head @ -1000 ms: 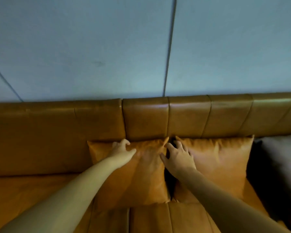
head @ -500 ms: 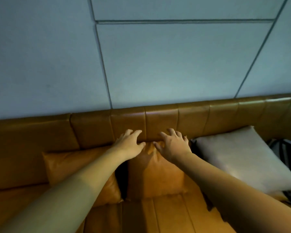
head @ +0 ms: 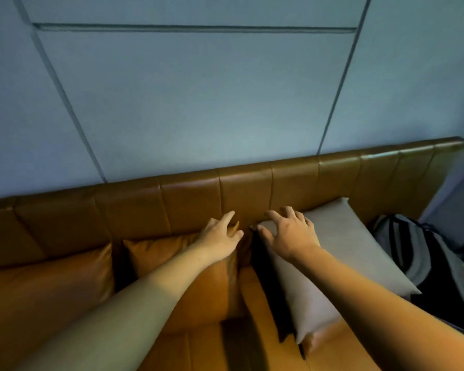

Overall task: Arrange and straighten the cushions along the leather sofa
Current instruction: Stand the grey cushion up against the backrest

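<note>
Head view shows our left hand (head: 220, 236) spread on the top edge of the orange cushion (head: 188, 266), leaning against the leather sofa (head: 247, 188) back; our right hand (head: 289, 234), fingers splayed, rests on the grey cushion (head: 340, 253) just right of it. A backpack (head: 423, 253) sits far right.

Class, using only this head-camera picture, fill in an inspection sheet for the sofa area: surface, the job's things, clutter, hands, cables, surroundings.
Surface: tan leather sofa, seat and panelled back in view.
Job's things: two tan cushions, far-left cushion and middle cushion; grey cushion leaning against the back, tilted.
Clutter: grey and black backpack at the sofa's right end.
Hands: left hand on the middle cushion's top edge, fingers spread; right hand on the grey cushion's top corner, open.
Cables: nothing seen.
Surroundings: pale blue panelled wall.
</note>
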